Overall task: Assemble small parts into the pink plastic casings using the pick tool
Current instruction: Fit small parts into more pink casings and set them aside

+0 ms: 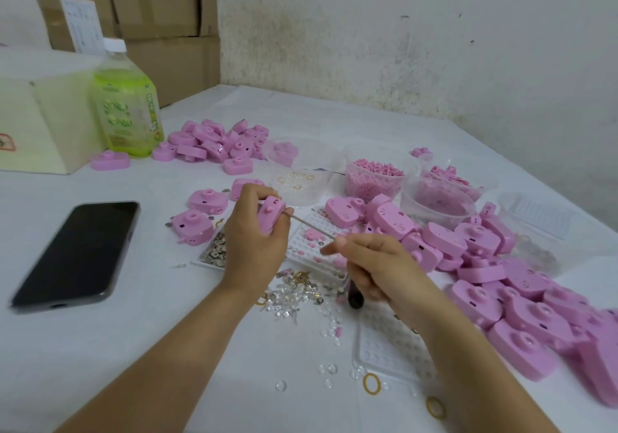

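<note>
My left hand (254, 235) grips a pink plastic casing (271, 215) above the middle of the table. My right hand (371, 265) holds the pick tool (312, 227); its thin metal shaft points up and left, its tip at the casing's right edge, and its dark handle sticks out below my palm. Under both hands lies a white gridded tray (314, 248) with small pink bits. Loose clear and metal small parts (297, 290) are scattered in front of it.
A large heap of pink casings (501, 282) fills the right side, another pile (217, 143) sits at the back. Clear tubs (381, 171) hold pink bits and rings. A phone (80, 252) lies at the left, with a green bottle (125, 101) and cardboard boxes behind.
</note>
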